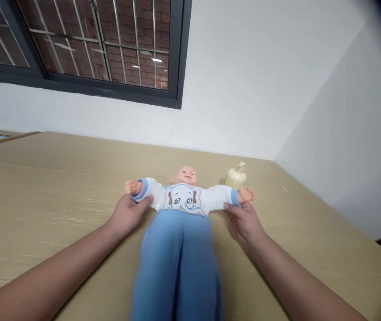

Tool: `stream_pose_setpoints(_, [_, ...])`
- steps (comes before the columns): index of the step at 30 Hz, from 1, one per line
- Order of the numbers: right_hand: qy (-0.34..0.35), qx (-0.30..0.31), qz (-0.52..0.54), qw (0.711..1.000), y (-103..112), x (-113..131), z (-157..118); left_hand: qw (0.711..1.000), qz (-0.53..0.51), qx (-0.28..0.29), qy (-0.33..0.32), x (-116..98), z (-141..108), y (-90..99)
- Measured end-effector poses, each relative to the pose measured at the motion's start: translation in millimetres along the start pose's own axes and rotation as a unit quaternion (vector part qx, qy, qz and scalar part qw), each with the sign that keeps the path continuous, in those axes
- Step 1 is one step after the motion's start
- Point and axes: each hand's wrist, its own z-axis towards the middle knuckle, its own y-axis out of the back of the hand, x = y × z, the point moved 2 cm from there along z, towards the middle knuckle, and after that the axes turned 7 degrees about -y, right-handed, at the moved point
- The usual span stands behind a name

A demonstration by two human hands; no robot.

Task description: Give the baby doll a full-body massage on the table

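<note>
A baby doll lies on its back on the tabletop, its head at the far side and both arms stretched out sideways. It wears a white top with an elephant face and blue cuffs, and blue trousers. My left hand is closed around the sleeve of the doll's arm on the left, thumb on top near the cuff. On the other side my right hand grips the opposite sleeve by its blue cuff, the fingers partly hidden under the arm. Both doll hands stick out of the cuffs.
A cream pump bottle stands just beyond the doll's arm on the right. Farther right a thin pale strand lies on the wooden table. White walls and a barred window rise behind.
</note>
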Motion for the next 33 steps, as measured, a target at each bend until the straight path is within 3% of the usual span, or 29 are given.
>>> stream_pose_setpoints(3, [0.058, 0.007, -0.138, 0.989, -5, 9, -12, 0.994, 0.014, 0.055, -0.097, -17, -11, -1.9])
stream_pose_setpoints(6, [0.111, 0.054, -0.260, 0.958, -18, 15, -28, 0.977, 0.060, 0.105, -0.175, -25, -19, -6.4])
stream_pose_setpoints(10, [0.198, 0.116, -0.362, 0.903, -33, 12, -41, 0.937, 0.176, 0.128, -0.274, -25, -23, -11.7])
stream_pose_setpoints(14, [0.264, 0.142, -0.446, 0.843, -37, 8, -45, 0.886, 0.280, 0.193, -0.315, -23, -24, -15.3])
stream_pose_setpoints(18, [0.287, 0.159, -0.471, 0.819, -38, 8, -45, 0.872, 0.302, 0.208, -0.324, -22, -23, -15.4])
stream_pose_setpoints(21, [0.274, 0.152, -0.451, 0.836, -38, 7, -43, 0.887, 0.278, 0.192, -0.315, -20, -24, -16.0])
stream_pose_setpoints(25, [0.189, 0.097, -0.353, 0.911, -32, 2, -36, 0.936, 0.189, 0.140, -0.264, -21, -24, -15.7])
stream_pose_setpoints(30, [0.056, 0.006, -0.149, 0.987, -14, -3, -20, 0.987, 0.076, 0.099, -0.102, -13, -15, -10.7])
stream_pose_setpoints(33, [-0.033, -0.037, 0.035, 0.998, -4, -6, -10, 0.998, 0.036, 0.040, -0.010, 1, -5, -6.9])
